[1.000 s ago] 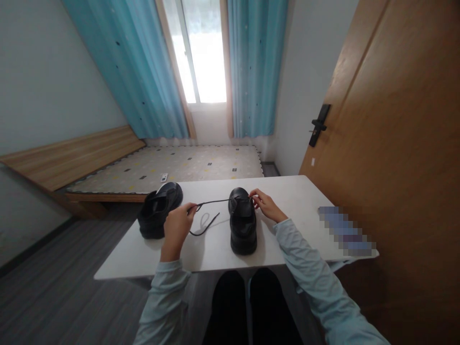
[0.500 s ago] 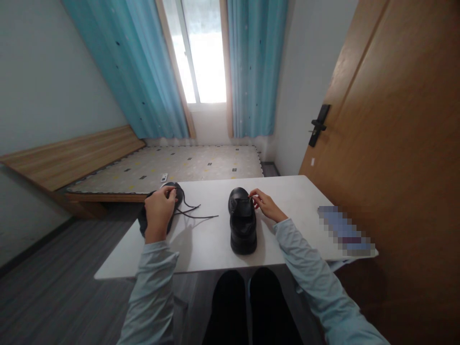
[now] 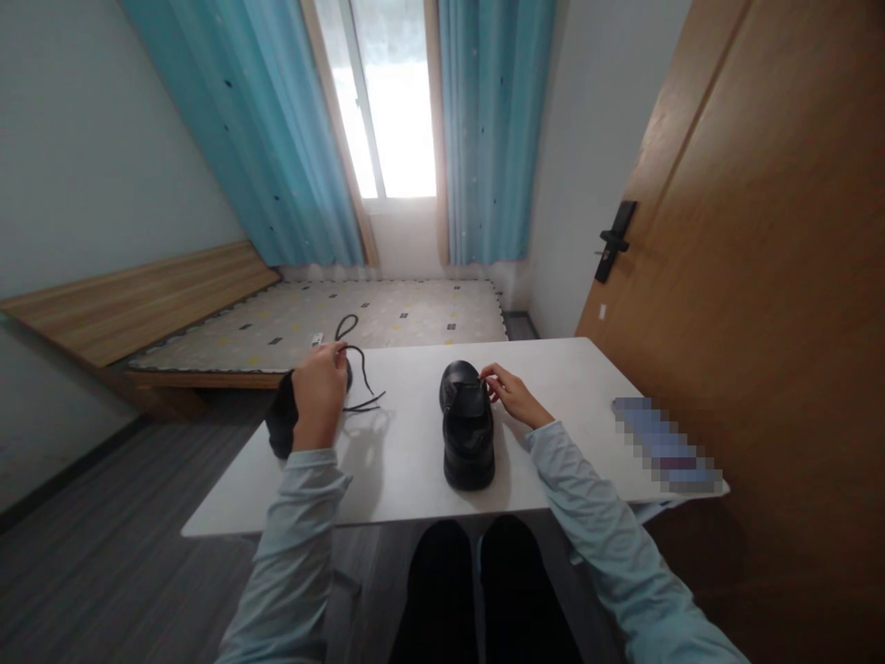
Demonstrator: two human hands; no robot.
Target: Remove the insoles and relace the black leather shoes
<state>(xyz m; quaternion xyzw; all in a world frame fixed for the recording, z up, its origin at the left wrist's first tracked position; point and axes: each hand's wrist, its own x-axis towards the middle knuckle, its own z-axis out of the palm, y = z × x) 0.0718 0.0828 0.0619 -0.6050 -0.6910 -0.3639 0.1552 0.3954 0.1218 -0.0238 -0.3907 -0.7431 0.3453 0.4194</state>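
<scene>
My left hand [image 3: 320, 397] is closed in a pinch on a thin black shoelace [image 3: 363, 369], raised above a black shoe [image 3: 280, 420] at the table's left side. One loop of lace stands up past my fingers, and loose ends hang down to the right. Much of that shoe is hidden behind the hand. A second black shoe [image 3: 468, 466] rests on the table's middle, heel towards me. Against the upper right side of this shoe, the thumb and fingers of my right hand [image 3: 513, 394] pinch its edge; whether they also hold lace is too small to tell.
Both shoes are on a white table [image 3: 407, 480]. A blurred-out bluish item [image 3: 664, 443] lies near its right corner. Behind the table is a low bed [image 3: 387, 309] with a small white object on it. A wooden door [image 3: 747, 277] stands close on the right.
My left hand has moved up and slightly right from the left shoe, drawing the shoelace up with it. My right hand and the middle shoe have stayed put.
</scene>
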